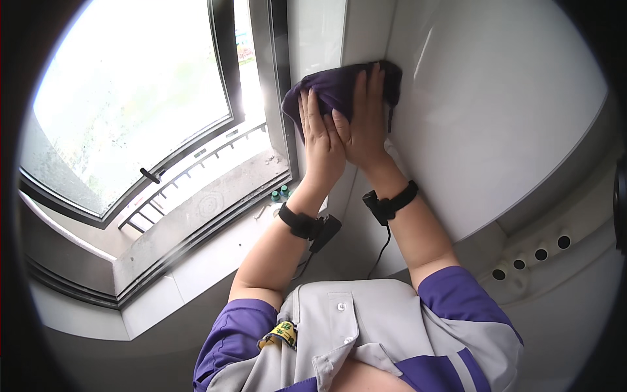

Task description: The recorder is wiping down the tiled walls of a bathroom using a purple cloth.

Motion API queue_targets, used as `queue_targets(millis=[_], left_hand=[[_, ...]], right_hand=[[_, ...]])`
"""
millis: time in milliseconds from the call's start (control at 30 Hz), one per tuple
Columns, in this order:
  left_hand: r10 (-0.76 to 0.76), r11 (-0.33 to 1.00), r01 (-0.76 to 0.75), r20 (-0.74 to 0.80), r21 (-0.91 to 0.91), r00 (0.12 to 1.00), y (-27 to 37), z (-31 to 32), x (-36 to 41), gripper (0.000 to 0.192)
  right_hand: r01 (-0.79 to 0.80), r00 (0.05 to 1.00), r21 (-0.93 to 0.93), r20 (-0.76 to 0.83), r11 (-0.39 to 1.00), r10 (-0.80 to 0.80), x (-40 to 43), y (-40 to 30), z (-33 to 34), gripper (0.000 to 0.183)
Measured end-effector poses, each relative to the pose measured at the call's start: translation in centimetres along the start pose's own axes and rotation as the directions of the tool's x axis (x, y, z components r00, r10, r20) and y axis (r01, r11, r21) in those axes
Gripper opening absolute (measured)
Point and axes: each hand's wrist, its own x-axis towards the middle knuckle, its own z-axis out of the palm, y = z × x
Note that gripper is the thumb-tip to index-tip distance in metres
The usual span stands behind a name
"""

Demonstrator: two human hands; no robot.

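Note:
A dark purple cloth [333, 81] lies flattened against the white tiled wall, just right of the window frame. My left hand [321, 134] presses on its left part, fingers pointing up. Beside it, my right hand [367, 125] presses the right part, near the corner where a glossy white panel [490, 108] meets the wall. Both palms face the cloth, and the hands touch near the thumbs. A black strap with a small device and cable is on each wrist, the left strap [299, 223] and the right strap [397, 198].
A casement window [137, 98] stands open on the left, its handle [150, 175] on the lower frame. Small green-capped items [280, 194] and a small screw-like piece [262, 211] lie on the white sill [205, 274]. Several round dark-ended pipe stubs [541, 254] show at lower right.

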Motion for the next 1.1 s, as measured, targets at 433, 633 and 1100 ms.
queue_targets(millis=[433,633,1100], left_hand=[[0.257,0.965,-0.255,-0.027,0.056,0.966,4.7,-2.0,6.1,0.064],[-0.025,0.980,0.041,-0.086,0.195,0.996,3.1,0.0,-1.8,0.074],[0.059,0.965,-0.024,0.130,-0.260,0.990,1.0,-5.9,0.9,0.055]], right_hand=[[0.150,0.988,-0.122,-0.026,0.981,-0.154,4.2,-1.6,1.8,0.086],[-0.119,0.991,0.086,0.071,0.989,0.113,-3.8,-1.6,3.9,0.070],[0.003,1.000,0.137,0.003,0.991,-0.004,-0.1,-5.0,2.1,0.071]])
